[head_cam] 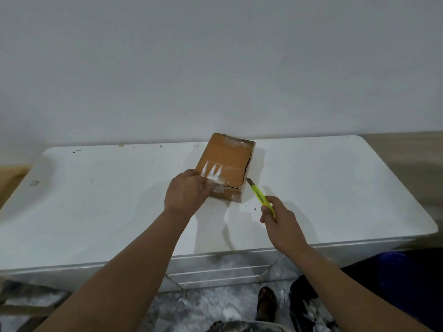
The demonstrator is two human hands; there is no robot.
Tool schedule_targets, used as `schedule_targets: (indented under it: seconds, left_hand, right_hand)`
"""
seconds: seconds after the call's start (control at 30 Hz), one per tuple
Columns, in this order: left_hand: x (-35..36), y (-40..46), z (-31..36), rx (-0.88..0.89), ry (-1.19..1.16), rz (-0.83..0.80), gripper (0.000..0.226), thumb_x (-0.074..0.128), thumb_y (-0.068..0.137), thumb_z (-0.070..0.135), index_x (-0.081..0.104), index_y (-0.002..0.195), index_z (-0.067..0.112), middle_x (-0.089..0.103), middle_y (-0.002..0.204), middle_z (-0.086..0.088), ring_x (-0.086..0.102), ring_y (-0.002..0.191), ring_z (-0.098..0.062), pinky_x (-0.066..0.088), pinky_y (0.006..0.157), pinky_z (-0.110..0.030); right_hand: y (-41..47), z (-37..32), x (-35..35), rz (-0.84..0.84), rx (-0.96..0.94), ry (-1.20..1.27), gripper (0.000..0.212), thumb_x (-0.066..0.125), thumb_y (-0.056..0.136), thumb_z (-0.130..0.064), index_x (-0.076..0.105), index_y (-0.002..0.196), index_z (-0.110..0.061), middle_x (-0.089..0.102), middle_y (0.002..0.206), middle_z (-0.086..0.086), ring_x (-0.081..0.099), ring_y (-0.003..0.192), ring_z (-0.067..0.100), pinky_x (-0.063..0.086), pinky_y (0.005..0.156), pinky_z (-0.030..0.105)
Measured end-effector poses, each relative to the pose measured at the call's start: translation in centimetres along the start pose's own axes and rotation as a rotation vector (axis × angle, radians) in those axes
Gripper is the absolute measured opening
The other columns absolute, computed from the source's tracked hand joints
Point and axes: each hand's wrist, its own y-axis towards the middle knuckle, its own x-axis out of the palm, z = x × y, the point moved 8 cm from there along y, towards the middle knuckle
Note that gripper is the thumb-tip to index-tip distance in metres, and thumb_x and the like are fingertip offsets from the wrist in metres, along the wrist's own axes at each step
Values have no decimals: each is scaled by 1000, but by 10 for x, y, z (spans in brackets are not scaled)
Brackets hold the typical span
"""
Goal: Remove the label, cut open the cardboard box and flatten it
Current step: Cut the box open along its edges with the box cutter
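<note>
A small brown cardboard box (226, 159) lies on the white table (96, 200), its top streaked with torn white label scraps and clear tape. A dark slit runs along its near and right edges. My left hand (185, 191) grips the box's near left corner, fingers over the top edge. My right hand (279, 216) holds a yellow utility knife (260, 196). The knife's blade tip sits just right of the box's near right corner, close to it; I cannot tell if it touches.
A plain wall rises right behind the table. The table's rounded right corner (426, 226) and front edge are near me. Below the edge are a wire rack (215, 274), a sandalled foot (266, 303) and a dark blue object (407, 283) on the floor.
</note>
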Motion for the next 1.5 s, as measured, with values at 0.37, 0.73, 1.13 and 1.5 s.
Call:
schedule_targets:
  seconds: [0.37, 0.73, 1.13, 1.5]
  left_hand:
    - [1, -4, -1, -14, -15, 17, 26, 65, 90, 31, 77, 110, 19, 67, 128, -1, 65, 106, -27, 50, 92, -33]
    - [5, -3, -4, -17, -33, 3, 28, 66, 91, 35, 77, 112, 19, 65, 126, -2, 64, 107, -26, 51, 91, -34]
    - [12, 0, -13, -64, -59, 12, 24, 62, 95, 28, 77, 112, 21, 66, 128, 3, 63, 111, -22, 52, 90, -35]
    - [14, 1, -15, -103, -114, 31, 23, 66, 92, 26, 77, 111, 19, 66, 127, 1, 64, 110, -22, 51, 92, -34]
  right_hand:
    - [-16, 13, 17, -16, 10, -19, 21, 44, 101, -28, 52, 120, -29, 66, 72, 11, 58, 56, 26, 48, 59, 43]
    - [-2, 6, 21, -52, 33, -110, 30, 38, 102, -29, 47, 130, -25, 66, 80, 10, 61, 66, 28, 52, 65, 40]
    - [22, -13, 2, -131, -19, -446, 28, 38, 99, -27, 49, 125, -25, 64, 84, 9, 56, 67, 30, 44, 60, 34]
    - [16, -20, 2, -147, -21, -537, 25, 38, 99, -25, 47, 123, -22, 57, 80, 7, 56, 69, 32, 45, 60, 35]
